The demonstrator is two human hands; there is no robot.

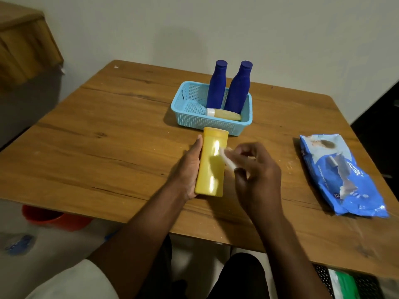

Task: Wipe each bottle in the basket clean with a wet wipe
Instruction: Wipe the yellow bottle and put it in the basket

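Obs., L to R. Far left, off the wooden table (90, 134): an orange plastic bucket (49, 216) on the floor, partly hidden under the table edge.

Near centre: our left hand (187, 169) grips the tall yellow plastic bottle (212, 162) along its left side, fingers curled behind it, cap end pointing away from us. Bottle is out of the basket, held just above or on the table; can't tell which.

Just right of it: our right hand (257, 169) pinches a small folded white wet wipe (227, 160) w/ fingertips, wipe touching the bottle's right face approx. mid-height.

Far centre: light-blue perforated plastic basket (187, 113) w/ two dark-blue matte bottles (217, 87) upright, touching, and one small pale-yellow bottle w/ white cap (224, 114) lying on its side at the near wall.

Right: crinkled blue wet-wipe pack (343, 175), flat on table, well apart from the hands.

Handling, our judgement: yellow bottle is glossy, prob. light, stiff-walled; a wet film will make it slippery. Best hold is round the flat sides near the base, rotating to reach the hidden back. Blue bottles look top-heavy; take them by the waist. Three bottles prob. remain.
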